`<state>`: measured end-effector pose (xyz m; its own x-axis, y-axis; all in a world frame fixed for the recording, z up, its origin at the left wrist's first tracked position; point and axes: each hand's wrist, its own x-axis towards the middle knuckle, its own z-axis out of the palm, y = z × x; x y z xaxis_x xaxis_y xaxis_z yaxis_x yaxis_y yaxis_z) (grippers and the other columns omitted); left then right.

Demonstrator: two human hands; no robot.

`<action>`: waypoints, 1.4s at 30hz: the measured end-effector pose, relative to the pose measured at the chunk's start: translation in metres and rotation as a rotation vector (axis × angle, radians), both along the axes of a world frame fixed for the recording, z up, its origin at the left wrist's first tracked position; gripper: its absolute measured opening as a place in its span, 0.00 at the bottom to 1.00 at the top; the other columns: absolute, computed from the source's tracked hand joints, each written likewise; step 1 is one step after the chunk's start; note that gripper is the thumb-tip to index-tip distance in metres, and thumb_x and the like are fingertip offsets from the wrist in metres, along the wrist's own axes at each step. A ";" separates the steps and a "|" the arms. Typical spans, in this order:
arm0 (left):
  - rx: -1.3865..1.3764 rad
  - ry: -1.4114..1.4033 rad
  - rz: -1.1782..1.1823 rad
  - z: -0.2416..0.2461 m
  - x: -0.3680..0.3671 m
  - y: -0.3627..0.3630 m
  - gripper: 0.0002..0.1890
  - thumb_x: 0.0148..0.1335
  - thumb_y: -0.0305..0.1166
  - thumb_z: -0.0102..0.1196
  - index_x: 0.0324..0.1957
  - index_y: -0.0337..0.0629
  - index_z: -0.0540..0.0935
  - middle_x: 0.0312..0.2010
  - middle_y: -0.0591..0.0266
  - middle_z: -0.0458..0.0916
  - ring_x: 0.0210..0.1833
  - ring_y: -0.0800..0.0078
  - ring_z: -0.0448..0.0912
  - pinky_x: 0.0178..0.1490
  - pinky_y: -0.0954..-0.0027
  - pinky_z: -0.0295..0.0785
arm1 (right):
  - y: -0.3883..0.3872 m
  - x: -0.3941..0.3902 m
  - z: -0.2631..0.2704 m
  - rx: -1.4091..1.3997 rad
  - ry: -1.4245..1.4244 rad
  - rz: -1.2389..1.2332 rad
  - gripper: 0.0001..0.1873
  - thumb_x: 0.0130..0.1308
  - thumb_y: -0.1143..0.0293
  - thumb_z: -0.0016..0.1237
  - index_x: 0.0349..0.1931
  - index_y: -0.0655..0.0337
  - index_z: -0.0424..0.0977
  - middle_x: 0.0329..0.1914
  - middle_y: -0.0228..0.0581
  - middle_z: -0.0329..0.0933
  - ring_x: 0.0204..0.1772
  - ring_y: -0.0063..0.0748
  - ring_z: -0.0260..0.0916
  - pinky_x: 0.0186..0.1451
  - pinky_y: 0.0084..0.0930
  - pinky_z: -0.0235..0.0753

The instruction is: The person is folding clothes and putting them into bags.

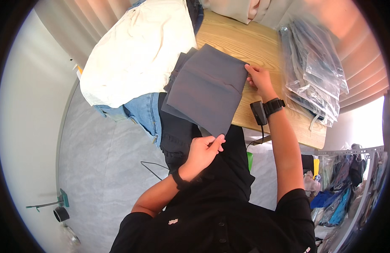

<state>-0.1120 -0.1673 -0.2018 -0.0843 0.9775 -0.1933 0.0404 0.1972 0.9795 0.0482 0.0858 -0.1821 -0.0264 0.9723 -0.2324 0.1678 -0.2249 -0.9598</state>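
A folded dark grey garment (210,87), probably trousers, is spread between my two hands at the table's front edge. My left hand (205,151) pinches its near corner between thumb and fingers, just above my black-clothed lap. At the far right corner, my right hand (261,79) grips the cloth over the wooden tabletop. More grey folds lie beneath its left side. The garment's left edge meets a pile of clothes, with a cream-white garment (141,53) on top and light blue denim (144,110) below it.
Clear plastic bags with folded clothes (312,72) lie at the right of the wooden table (236,34). A black device (259,113) with a cable hangs at my right wrist. A metal rack (343,152) with bagged goods stands lower right. Curtains (366,60) border the table.
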 end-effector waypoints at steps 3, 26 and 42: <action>0.069 0.051 0.001 0.000 0.000 -0.004 0.16 0.62 0.39 0.53 0.29 0.34 0.83 0.16 0.62 0.79 0.17 0.83 0.73 0.23 0.78 0.66 | 0.008 -0.002 -0.001 0.049 0.003 0.002 0.15 0.60 0.60 0.54 0.37 0.64 0.76 0.19 0.23 0.67 0.19 0.13 0.61 0.21 0.11 0.62; 0.252 0.517 0.371 0.040 -0.104 0.071 0.14 0.58 0.34 0.58 0.40 0.33 0.76 0.30 0.57 0.81 0.34 0.69 0.78 0.39 0.71 0.71 | -0.138 -0.013 0.025 0.077 0.380 0.128 0.35 0.53 0.76 0.57 0.61 0.62 0.57 0.58 0.44 0.58 0.54 0.33 0.65 0.51 0.27 0.71; 0.254 0.525 0.169 0.032 -0.071 0.104 0.16 0.62 0.28 0.50 0.50 0.33 0.68 0.32 0.46 0.81 0.37 0.62 0.80 0.40 0.69 0.71 | -0.100 0.006 0.003 0.344 0.102 -0.024 0.23 0.57 0.81 0.49 0.55 0.61 0.66 0.49 0.40 0.64 0.35 0.19 0.67 0.39 0.16 0.71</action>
